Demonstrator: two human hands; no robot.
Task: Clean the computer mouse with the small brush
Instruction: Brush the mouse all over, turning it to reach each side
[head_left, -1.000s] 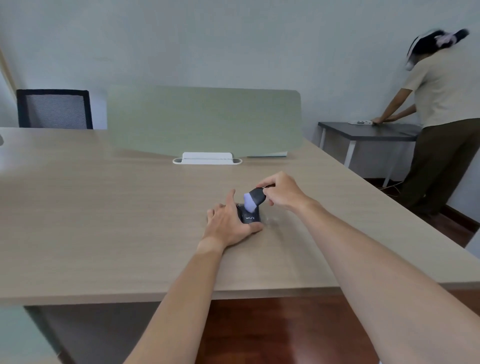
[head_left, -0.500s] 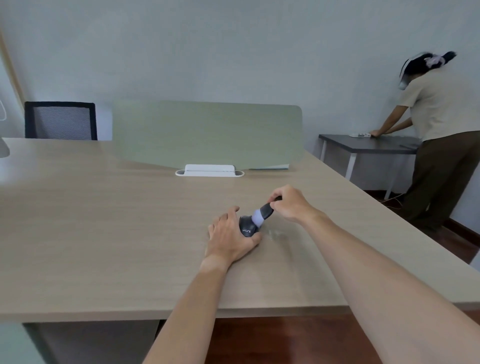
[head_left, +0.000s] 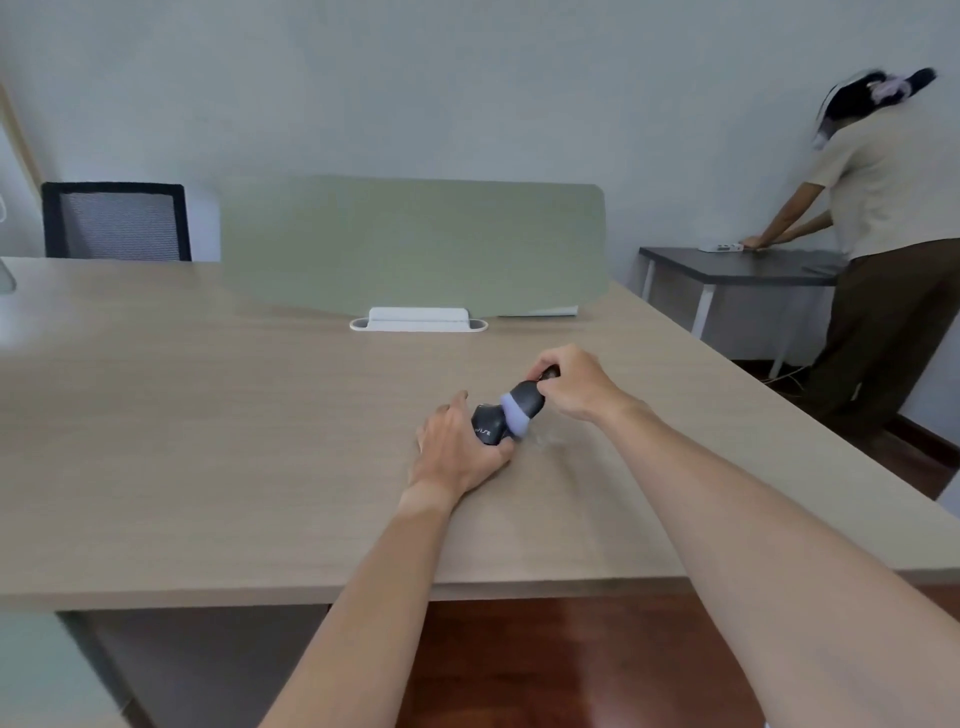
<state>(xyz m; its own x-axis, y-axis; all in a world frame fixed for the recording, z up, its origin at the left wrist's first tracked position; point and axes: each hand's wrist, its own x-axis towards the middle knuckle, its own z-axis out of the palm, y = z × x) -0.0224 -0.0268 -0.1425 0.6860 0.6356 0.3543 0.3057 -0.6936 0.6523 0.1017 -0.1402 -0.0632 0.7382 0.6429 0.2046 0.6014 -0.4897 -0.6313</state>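
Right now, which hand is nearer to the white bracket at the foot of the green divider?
Right. The right hand holds the brush closer to the bracket; the left hand grips the mouse farther back.

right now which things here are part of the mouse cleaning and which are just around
In the job:
mouse, held on the desk by the left hand
brush, gripped by the right hand, bristles on the mouse

Just around:
green divider
white bracket
chair
dark side table
another person
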